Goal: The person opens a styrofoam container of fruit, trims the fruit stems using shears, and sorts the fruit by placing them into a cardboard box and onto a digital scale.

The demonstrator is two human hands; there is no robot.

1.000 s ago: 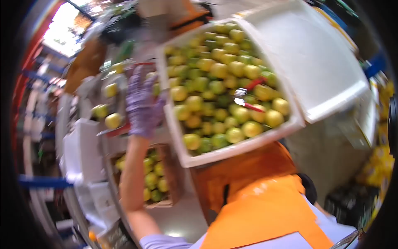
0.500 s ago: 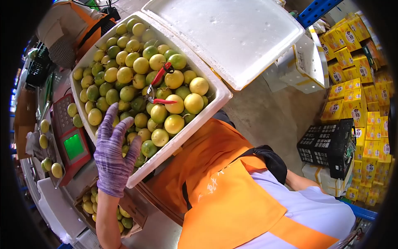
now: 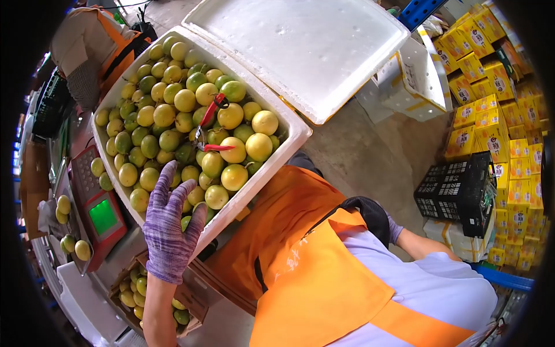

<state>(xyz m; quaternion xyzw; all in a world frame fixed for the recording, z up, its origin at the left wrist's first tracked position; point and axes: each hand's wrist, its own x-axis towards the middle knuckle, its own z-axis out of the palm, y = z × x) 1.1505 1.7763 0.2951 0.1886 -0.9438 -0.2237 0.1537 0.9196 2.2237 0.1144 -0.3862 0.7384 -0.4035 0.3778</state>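
My left hand (image 3: 172, 231), in a purple knitted glove, rests with fingers spread on the near left edge of a white foam box (image 3: 295, 128). Its fingertips touch the yellow-green round fruit (image 3: 164, 115) that fills the box. Red-handled pruning shears (image 3: 207, 127) lie on top of the fruit. At the right, beyond the orange apron, a small part of my right hand (image 3: 395, 229) shows in a purple glove; its fingers are hidden behind my body.
A red scale (image 3: 99, 217) with a green display and a cardboard box (image 3: 199, 303) of fruit are at the left. A foam lid (image 3: 300, 52) lies behind. A co-worker (image 3: 95, 49) stands at the upper left. Right are a black crate (image 3: 457, 191) and stacked yellow boxes (image 3: 488, 139).
The view has swung and sharpened. My left hand has come from beside the scale to the foam box's near edge. Part of my right glove has come into view.
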